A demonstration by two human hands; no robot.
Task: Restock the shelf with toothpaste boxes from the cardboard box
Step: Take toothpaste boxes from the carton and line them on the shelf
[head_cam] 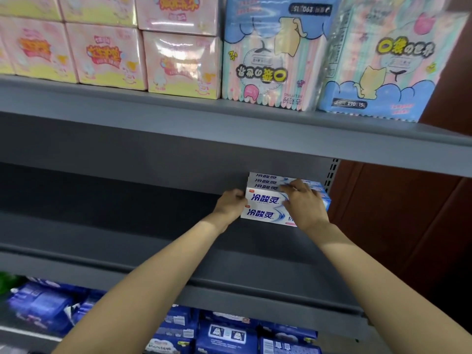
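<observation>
We have a small stack of white-and-blue toothpaste cartons (265, 205) standing at the right end of the grey metal middle shelf (127, 226), toward three o'clock of its otherwise bare board; our left hand (229, 203) presses curled against the stack's left end at nine o'clock, while our right hand (302, 203) lies spread over its front and top, squaring it. We judge the restocking barely begun; most of the shelf awaits cartons, and the cardboard supply box is out of view.

Both hands, left hand (231, 204), right hand (302, 204), toothpaste boxes (264, 206)
</observation>
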